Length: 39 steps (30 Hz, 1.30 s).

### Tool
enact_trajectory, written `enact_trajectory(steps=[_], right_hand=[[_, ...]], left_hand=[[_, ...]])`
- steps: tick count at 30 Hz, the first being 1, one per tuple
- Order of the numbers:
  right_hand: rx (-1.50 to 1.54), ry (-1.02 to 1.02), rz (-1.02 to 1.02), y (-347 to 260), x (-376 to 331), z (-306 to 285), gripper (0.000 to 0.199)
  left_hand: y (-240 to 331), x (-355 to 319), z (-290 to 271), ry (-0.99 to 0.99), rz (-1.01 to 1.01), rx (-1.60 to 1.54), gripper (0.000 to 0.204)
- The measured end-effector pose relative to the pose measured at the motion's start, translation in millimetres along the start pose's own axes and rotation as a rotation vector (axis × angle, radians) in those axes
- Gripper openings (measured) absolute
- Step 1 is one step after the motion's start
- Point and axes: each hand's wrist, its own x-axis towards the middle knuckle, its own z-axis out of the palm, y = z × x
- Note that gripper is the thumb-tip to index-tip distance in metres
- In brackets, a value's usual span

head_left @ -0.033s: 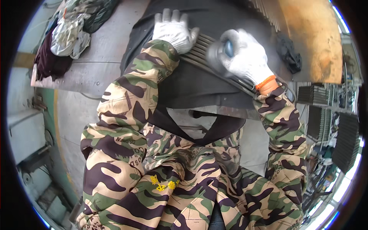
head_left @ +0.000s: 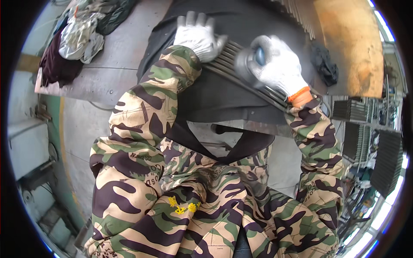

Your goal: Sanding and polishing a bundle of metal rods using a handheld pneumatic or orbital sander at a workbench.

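Note:
My left hand (head_left: 198, 38), in a white glove with grey fingers, lies flat with fingers spread at the left end of a row of parallel metal bars (head_left: 225, 56). The bars slant down to the right over a black cloth (head_left: 206, 94) on the worktable. My right hand (head_left: 277, 62), in a like glove with an orange cuff, is wrapped round a palm sander (head_left: 259, 56) with a blue top. Its round lower part is blurred and sits over the bars, hiding their middle. Whether it touches them I cannot tell.
Crumpled cloths (head_left: 77, 43) lie at the table's far left. More thin rods (head_left: 303, 19) sit at the back right, near a black crumpled bag or cloth (head_left: 325, 63) and a tan board (head_left: 350, 47). Stacked ribbed metal parts (head_left: 387, 161) stand off the table to the right.
The whole view has shifted slightly. My right hand and the sander are a little further right; my left hand stays flat in its place.

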Motion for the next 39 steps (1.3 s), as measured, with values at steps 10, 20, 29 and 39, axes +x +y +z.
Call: enact_trajectory(steps=[10,20,29,39], right_hand=[[0.102,-0.017,-0.101,-35,-10,-4,0.027],[0.059,0.021,-0.110,-24,-9,-7,0.023],[0.061,0.038,-0.124,-22,-14,-4,0.023],[0.039,-0.013,-0.058,-29,-17,-4,0.031]], left_hand=[[-6,-26,-5,0.030,0.042,-0.043,0.051],[-1,-5,9,0.043,-0.045,-0.069,0.055],[-2,-18,-8,-0.028,-0.041,-0.118,0.061],[-10,-10,-5,-0.057,0.051,-0.055,0.054]])
